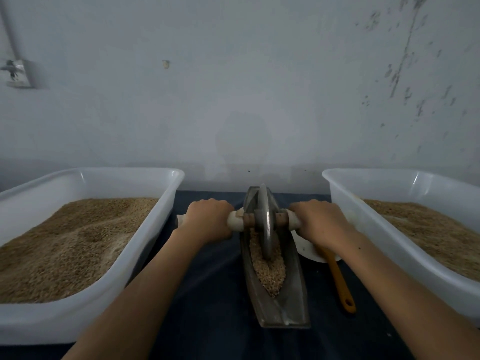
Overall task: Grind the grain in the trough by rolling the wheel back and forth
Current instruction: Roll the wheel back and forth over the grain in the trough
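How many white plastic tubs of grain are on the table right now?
2. One tub sits left of the trough, beside the left hand; the other tub sits right of it, beside the right hand. Both run past the frame edges, so more could sit outside the view.

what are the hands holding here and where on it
The grinding wheel, by its axle handles: left hand grips the left handle end, right hand grips the right one, wheel standing in the trough.

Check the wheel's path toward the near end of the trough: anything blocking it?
Nothing visible does. Ahead of the wheel the trough holds only loose grain. The orange utensil lies outside, right of the trough.
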Action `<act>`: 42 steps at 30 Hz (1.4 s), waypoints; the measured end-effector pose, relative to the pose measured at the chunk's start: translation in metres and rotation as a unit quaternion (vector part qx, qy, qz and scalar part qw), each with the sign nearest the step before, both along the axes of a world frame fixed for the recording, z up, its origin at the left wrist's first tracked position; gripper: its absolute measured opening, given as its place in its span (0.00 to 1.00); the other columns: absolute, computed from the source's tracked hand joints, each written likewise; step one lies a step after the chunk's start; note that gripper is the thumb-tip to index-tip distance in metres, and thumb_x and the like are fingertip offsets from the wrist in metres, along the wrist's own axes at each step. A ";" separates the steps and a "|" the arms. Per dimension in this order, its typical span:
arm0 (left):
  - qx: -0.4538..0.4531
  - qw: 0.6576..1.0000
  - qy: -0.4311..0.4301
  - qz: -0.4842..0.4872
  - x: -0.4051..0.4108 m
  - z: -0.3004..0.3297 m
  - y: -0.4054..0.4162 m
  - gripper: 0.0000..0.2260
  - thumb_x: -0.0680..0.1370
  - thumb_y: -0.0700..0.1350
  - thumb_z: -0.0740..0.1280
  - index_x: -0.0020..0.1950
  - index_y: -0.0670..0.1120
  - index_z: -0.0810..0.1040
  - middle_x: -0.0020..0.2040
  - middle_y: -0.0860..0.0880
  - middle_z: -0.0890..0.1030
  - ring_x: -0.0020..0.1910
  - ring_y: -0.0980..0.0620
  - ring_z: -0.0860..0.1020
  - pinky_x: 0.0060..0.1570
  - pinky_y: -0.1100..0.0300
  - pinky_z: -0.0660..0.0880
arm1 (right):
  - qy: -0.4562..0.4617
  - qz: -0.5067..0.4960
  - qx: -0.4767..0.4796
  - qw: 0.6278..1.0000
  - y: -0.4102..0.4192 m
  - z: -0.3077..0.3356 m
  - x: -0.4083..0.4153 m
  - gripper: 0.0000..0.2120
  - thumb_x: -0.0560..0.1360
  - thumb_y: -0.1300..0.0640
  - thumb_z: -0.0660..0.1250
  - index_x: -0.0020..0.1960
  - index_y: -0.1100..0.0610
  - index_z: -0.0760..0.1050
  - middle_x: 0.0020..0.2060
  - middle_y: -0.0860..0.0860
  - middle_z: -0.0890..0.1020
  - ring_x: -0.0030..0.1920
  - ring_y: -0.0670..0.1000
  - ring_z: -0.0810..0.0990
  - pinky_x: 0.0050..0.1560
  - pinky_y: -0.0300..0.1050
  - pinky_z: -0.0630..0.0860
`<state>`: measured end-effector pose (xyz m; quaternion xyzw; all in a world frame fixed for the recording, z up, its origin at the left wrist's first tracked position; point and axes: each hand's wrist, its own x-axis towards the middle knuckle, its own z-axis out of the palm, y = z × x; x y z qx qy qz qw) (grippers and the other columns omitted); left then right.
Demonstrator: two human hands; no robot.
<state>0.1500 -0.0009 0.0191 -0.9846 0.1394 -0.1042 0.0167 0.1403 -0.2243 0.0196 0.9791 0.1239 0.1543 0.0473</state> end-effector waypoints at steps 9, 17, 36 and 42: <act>-0.001 0.989 0.148 -0.005 -0.002 0.012 0.001 0.14 0.70 0.51 0.72 0.54 0.50 0.77 0.44 0.51 0.80 0.43 0.51 0.77 0.43 0.57 0.71 | 0.197 -0.018 -0.022 0.980 -0.003 0.020 -0.002 0.09 0.72 0.55 0.69 0.51 0.51 0.74 0.40 0.48 0.78 0.41 0.48 0.78 0.37 0.41 0.71; 0.006 0.995 0.099 0.002 -0.001 0.009 0.000 0.12 0.70 0.52 0.71 0.51 0.50 0.78 0.41 0.52 0.78 0.40 0.51 0.76 0.40 0.57 0.69 | 0.171 -0.012 -0.018 0.985 -0.004 0.015 0.000 0.06 0.73 0.55 0.68 0.45 0.48 0.71 0.40 0.48 0.77 0.42 0.49 0.77 0.39 0.43 0.72; -0.004 0.989 0.147 -0.007 0.001 0.012 0.002 0.12 0.69 0.51 0.72 0.50 0.51 0.77 0.40 0.52 0.79 0.38 0.54 0.77 0.40 0.58 0.70 | 0.222 0.006 -0.001 0.975 -0.009 0.017 0.002 0.09 0.72 0.52 0.71 0.47 0.48 0.71 0.45 0.49 0.80 0.46 0.49 0.79 0.39 0.41 0.71; -0.013 1.000 0.027 0.004 -0.001 0.005 0.001 0.09 0.71 0.51 0.70 0.49 0.50 0.77 0.42 0.52 0.79 0.42 0.51 0.77 0.42 0.57 0.72 | 0.054 0.026 0.018 0.998 -0.008 0.001 0.003 0.02 0.76 0.52 0.64 0.47 0.48 0.72 0.43 0.47 0.79 0.43 0.49 0.77 0.42 0.44 0.69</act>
